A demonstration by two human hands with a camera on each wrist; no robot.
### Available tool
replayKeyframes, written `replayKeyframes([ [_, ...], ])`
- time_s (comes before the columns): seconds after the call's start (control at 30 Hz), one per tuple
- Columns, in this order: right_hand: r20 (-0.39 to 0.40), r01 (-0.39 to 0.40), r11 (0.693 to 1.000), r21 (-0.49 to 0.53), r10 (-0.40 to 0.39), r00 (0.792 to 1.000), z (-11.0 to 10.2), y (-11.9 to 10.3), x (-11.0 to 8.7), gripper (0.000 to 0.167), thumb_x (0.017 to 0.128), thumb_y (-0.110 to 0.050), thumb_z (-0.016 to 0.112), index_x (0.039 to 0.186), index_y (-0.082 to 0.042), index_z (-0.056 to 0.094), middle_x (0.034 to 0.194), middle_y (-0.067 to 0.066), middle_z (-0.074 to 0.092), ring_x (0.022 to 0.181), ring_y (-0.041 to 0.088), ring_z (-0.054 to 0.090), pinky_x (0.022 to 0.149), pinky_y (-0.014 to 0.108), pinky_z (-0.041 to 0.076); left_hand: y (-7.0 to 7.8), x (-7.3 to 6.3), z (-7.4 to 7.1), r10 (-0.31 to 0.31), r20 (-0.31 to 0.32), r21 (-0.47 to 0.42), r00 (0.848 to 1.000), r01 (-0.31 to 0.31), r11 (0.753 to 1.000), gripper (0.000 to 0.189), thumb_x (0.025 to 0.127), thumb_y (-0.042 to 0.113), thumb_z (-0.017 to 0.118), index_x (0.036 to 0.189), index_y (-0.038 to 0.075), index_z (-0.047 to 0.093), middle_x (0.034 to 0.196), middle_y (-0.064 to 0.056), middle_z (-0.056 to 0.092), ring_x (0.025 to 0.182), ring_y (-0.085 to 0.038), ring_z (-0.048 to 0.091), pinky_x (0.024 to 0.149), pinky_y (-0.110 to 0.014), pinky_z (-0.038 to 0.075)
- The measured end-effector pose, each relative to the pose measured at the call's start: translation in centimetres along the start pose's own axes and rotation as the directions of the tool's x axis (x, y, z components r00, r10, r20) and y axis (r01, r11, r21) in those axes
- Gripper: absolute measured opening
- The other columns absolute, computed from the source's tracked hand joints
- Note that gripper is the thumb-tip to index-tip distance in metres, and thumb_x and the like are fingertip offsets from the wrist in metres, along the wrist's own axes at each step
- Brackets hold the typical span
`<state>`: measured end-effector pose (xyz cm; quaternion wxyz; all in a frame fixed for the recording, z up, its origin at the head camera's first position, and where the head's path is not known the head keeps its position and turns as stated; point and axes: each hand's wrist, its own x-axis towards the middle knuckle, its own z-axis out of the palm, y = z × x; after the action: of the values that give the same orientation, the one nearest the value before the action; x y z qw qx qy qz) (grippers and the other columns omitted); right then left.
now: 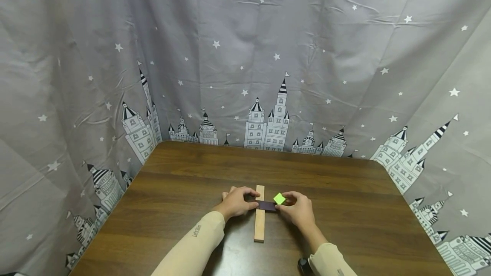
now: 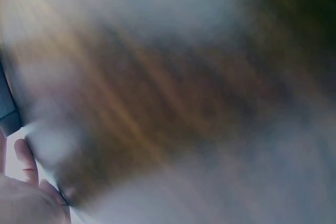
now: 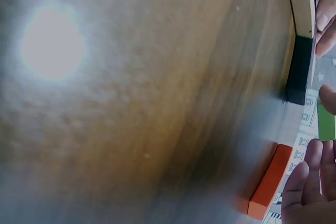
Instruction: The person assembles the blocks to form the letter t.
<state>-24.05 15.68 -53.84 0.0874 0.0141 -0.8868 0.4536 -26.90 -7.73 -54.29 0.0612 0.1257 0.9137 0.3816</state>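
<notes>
My right hand (image 1: 301, 211) pinches a lime-green block (image 1: 279, 198) between fingers and thumb, one corner pointing up. Beneath it, a dark purple block (image 1: 267, 205) runs across a line of pale wooden blocks (image 1: 259, 225). My right thumb is close to the purple block's right end. My left hand (image 1: 236, 201) is at the line's left side, thumb at the purple block's left end and index finger by the upper wooden block (image 1: 260, 190). The green block (image 3: 326, 121) also shows in the right wrist view. Blurred table fills most of the left wrist view.
An orange block (image 3: 270, 182) lies near my right hand in the right wrist view. The brown wooden table (image 1: 184, 169) extends around the blocks. A grey curtain (image 1: 230, 33) with stars and castles hangs behind and beside it.
</notes>
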Motion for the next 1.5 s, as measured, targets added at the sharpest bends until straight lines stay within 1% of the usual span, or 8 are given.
replayKeyframes([
  [0.2,0.041,0.03,0.999,0.035,-0.031,0.999,0.0,0.0,-1.3,0.04,0.069,-0.013,0.094,0.101,-0.001,0.074,0.092,0.007,0.074,0.083,0.022,0.071,0.076,0.039,0.056,0.0,0.0,0.0,-0.001,0.004,0.005,1.0,0.001,1.0,0.025,0.086,0.036,0.08,0.111,0.032,0.075,0.123,0.007,0.067,0.11,-0.025,0.047,0.087,-0.052,0.023],
  [0.33,0.084,0.063,0.996,0.063,-0.069,0.994,-0.2,-0.2,-2.3,0.04,0.069,-0.015,0.094,0.101,-0.001,0.074,0.091,0.005,0.073,0.082,0.02,0.07,0.075,0.035,0.056,-0.1,0.0,0.1,0.003,0.005,0.015,1.0,-0.003,1.0,0.025,0.087,0.036,0.08,0.111,0.032,0.075,0.122,0.007,0.067,0.11,-0.024,0.047,0.088,-0.052,0.023],
  [0.47,0.13,0.077,0.993,0.085,-0.087,0.988,-0.2,-0.4,-3.4,0.039,0.07,-0.016,0.094,0.1,-0.002,0.074,0.092,0.004,0.072,0.082,0.018,0.068,0.073,0.029,0.055,0.0,0.1,0.1,0.005,0.007,0.015,1.0,-0.005,1.0,0.025,0.087,0.035,0.08,0.111,0.032,0.075,0.121,0.007,0.068,0.111,-0.024,0.046,0.089,-0.052,0.023],
  [0.73,0.189,0.061,0.99,0.126,-0.085,0.978,0.2,-0.5,-5.3,0.038,0.069,-0.016,0.094,0.098,-0.003,0.073,0.088,0.001,0.071,0.079,0.016,0.064,0.065,0.025,0.052,0.1,0.0,0.0,0.008,0.005,0.007,1.0,-0.008,1.0,0.024,0.087,0.034,0.08,0.111,0.03,0.075,0.122,0.005,0.068,0.112,-0.025,0.046,0.094,-0.053,0.024],
  [0.83,0.214,0.059,0.987,0.147,-0.09,0.973,0.3,-0.6,-5.9,0.038,0.068,-0.015,0.094,0.097,-0.002,0.073,0.086,0.0,0.07,0.077,0.014,0.063,0.063,0.025,0.051,0.1,0.0,0.0,0.032,-0.003,0.011,0.999,-0.032,0.999,0.025,0.087,0.034,0.08,0.111,0.03,0.075,0.121,0.006,0.068,0.112,-0.026,0.047,0.094,-0.053,0.024],
  [1.0,0.26,0.055,0.983,0.175,-0.1,0.96,0.5,-0.7,-6.9,0.038,0.068,-0.014,0.094,0.096,-0.002,0.072,0.085,-0.001,0.07,0.077,0.012,0.064,0.062,0.024,0.05,0.0,-0.1,0.0,0.059,-0.009,0.011,0.998,-0.059,0.998,0.025,0.087,0.033,0.08,0.111,0.028,0.075,0.12,0.007,0.069,0.111,-0.025,0.047,0.094,-0.053,0.024],
  [1.37,0.323,0.062,0.978,0.197,-0.124,0.938,0.8,-1.4,-8.8,0.036,0.069,-0.017,0.094,0.095,-0.005,0.072,0.085,-0.004,0.07,0.076,0.011,0.064,0.063,0.024,0.05,-0.1,-0.2,0.1,0.055,-0.008,-0.005,0.998,-0.055,0.998,0.025,0.087,0.032,0.079,0.111,0.027,0.075,0.121,0.006,0.068,0.113,-0.025,0.047,0.094,-0.053,0.023],
  [1.5,0.358,0.04,0.974,0.224,-0.12,0.926,0.9,-2.0,-9.5,0.035,0.069,-0.015,0.094,0.095,-0.005,0.072,0.086,-0.004,0.07,0.075,0.012,0.064,0.064,0.023,0.051,-0.1,-0.2,0.1,0.059,-0.008,-0.009,0.998,-0.059,0.998,0.025,0.087,0.032,0.079,0.111,0.027,0.075,0.12,0.005,0.068,0.111,-0.025,0.047,0.093,-0.053,0.023],
])
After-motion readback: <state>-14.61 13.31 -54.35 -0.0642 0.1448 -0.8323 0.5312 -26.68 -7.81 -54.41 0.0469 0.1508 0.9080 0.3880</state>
